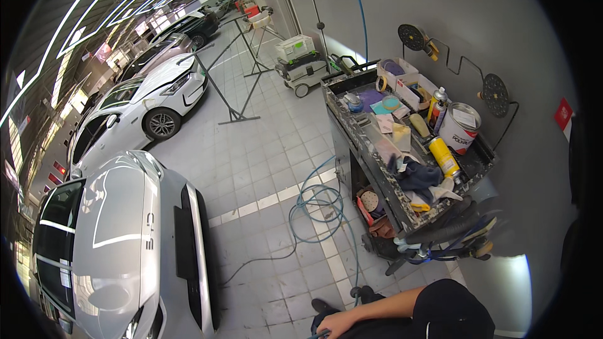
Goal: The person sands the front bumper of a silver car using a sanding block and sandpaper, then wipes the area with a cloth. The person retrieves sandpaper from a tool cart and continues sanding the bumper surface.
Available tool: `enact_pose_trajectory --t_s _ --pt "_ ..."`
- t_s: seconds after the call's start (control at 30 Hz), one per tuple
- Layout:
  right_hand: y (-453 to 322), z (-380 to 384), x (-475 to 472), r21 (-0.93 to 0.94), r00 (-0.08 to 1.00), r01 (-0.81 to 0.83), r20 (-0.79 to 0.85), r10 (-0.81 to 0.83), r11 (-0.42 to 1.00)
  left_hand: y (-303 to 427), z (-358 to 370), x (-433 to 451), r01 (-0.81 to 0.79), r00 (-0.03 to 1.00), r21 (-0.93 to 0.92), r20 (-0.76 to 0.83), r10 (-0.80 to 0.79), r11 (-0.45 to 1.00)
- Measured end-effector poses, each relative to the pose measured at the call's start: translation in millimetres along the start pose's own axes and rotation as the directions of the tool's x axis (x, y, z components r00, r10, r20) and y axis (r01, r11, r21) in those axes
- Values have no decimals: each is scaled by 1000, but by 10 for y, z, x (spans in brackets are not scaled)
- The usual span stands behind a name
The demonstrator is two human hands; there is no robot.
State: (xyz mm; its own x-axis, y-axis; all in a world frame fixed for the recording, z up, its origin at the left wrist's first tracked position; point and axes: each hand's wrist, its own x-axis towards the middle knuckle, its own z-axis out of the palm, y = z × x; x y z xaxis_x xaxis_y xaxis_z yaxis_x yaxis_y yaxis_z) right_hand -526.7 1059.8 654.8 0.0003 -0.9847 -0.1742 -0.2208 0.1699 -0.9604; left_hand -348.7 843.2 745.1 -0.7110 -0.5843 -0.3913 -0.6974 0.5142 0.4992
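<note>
My right hand (337, 324) is low in the picture, its fingers closed around a bluish hose (319, 334). The bare forearm comes in from the right, out of a black sleeve (452, 308). Only a short piece of what I grip shows; the rest is cut off by the lower edge. My left hand is out of view. Beyond my shoes, a blue air hose (318, 202) lies in loose loops on the tiled floor. To its right stands a black tool cart (377, 169) with a paint-spotted top tray.
The cart carries a filler can (459, 127), a yellow spray can (444, 156), dark cloths (417, 174) and abrasive sheets (385, 122). A silver car (115, 226) stands left, a white car (141, 99) behind. Metal stands (231, 89) and a dust extractor (301, 68) are farther back.
</note>
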Motion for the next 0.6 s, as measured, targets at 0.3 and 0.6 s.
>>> enact_pose_trajectory --t_s 0.3,0.6 --pt "-832 -916 937 -291 481 524 -675 -560 801 683 532 1734 -200 940 85 299 166 976" --pt "-381 -1577 659 386 347 95 -877 333 918 1002 1466 3012 -559 584 308 805 102 769"
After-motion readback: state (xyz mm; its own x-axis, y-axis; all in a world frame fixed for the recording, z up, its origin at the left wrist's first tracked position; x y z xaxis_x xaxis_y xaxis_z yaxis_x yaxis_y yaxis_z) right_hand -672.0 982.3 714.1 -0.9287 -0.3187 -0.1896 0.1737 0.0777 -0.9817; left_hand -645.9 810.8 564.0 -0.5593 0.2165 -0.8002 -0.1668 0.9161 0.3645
